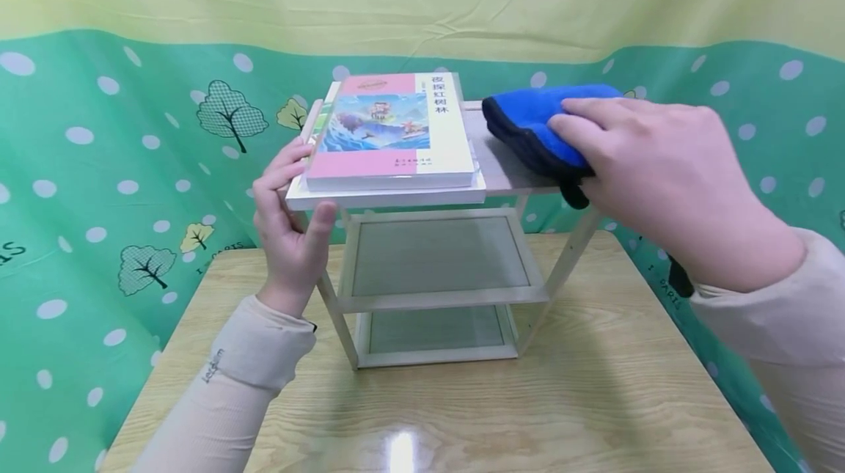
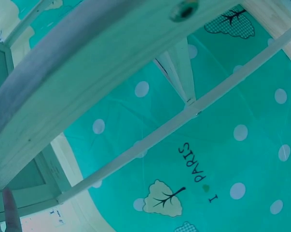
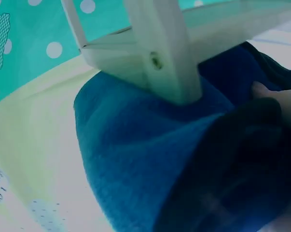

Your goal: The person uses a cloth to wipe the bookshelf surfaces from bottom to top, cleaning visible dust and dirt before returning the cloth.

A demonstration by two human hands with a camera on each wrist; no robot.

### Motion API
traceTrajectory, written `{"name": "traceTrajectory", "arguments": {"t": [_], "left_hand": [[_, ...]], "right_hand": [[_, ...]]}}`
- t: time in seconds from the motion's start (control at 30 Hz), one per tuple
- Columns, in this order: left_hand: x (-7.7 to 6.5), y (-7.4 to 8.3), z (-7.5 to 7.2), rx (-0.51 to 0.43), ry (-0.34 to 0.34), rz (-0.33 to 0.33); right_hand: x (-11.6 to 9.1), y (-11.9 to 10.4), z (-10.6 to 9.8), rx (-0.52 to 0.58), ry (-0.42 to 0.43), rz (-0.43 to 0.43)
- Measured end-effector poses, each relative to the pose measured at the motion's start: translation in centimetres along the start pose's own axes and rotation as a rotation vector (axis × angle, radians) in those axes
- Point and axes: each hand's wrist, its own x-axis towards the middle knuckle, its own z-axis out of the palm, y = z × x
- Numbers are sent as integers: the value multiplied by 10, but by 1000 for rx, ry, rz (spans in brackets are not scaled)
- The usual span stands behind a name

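Observation:
A small whitish wooden shelf rack (image 1: 442,301) stands on the table, with two stacked books (image 1: 389,121) on the left of its top board. The upper book has a pink and cream cover. My left hand (image 1: 290,216) grips the left end of the top board beside the books, thumb in front and fingers along the side. In the left wrist view, one fingertip (image 2: 10,205) shows against the wooden frame. My right hand (image 1: 667,165) holds a folded blue cloth (image 1: 541,117) with black edging on the right end of the board. In the right wrist view, the cloth (image 3: 135,145) wraps the frame's end.
The rack has two lower panels, a middle one (image 1: 442,257) and a bottom one (image 1: 436,330). Under it lies a light wood-grain table (image 1: 462,414). A green and yellow printed curtain (image 1: 165,165) hangs behind and at both sides.

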Motion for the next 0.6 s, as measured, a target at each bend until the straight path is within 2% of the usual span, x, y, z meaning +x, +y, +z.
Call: {"name": "traceTrajectory", "arguments": {"t": [0.13,0.23,0.4,0.6], "left_hand": [[0,0,0,0,5,1],[0,0,1,-4,8,2],[0,0,1,-9,8,1],[0,0,1,-8,9,-1]], "right_hand": [[-14,17,9,-59,59,73],[-24,26,11,-77,50,162],[-34,27,6,-34,11,309],[-40,15,2,113,19,516]]}}
